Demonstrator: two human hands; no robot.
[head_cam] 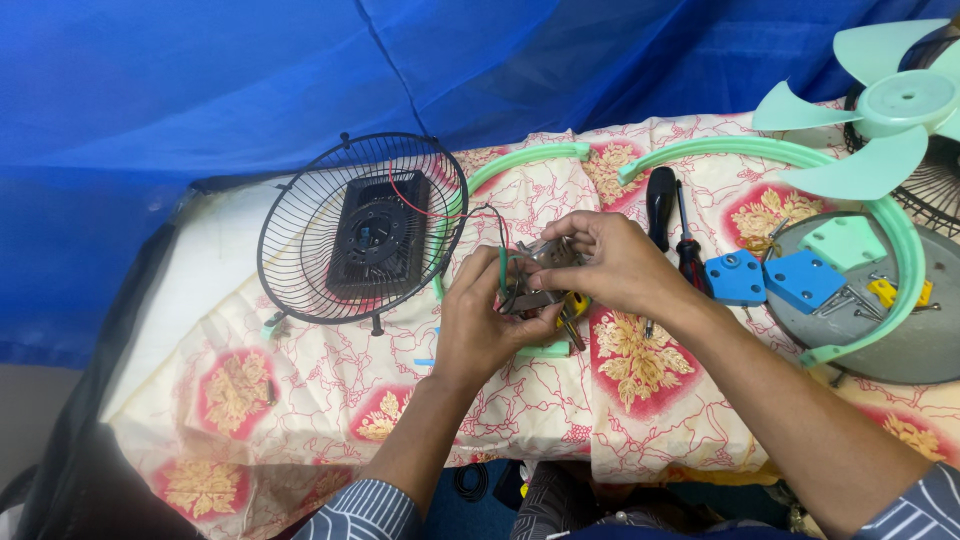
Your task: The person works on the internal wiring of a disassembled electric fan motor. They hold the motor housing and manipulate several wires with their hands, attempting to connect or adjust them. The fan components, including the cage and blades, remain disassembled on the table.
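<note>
Hands meet over the middle of the desk (640, 420), which is covered by a cream cloth with red and gold flower patches. The left hand (478, 322) and the right hand (610, 262) both have their fingers closed on a small metal motor part (540, 282), held just above the cloth, with thin red and black wires (440, 212) running from it toward the black wire fan guard (362, 228) lying to the left. The part looks compact, stiff and fairly dense for its size, with hard edges; it seems best held by its metal frame from both sides, as it is now, and not by the wires, which appear thin and easy to strain. A mint-green strip sits between the left fingers.

Right of the hands lie a black-handled screwdriver (662, 205) and a red-handled one (690, 255), then two blue plastic blocks (770, 280). A mint-green ring (880, 215) curves over a grey round base (890, 345) holding screws and yellow pieces. A mint fan blade (880, 105) is at the upper right. No packages, labels or signs are visible.
</note>
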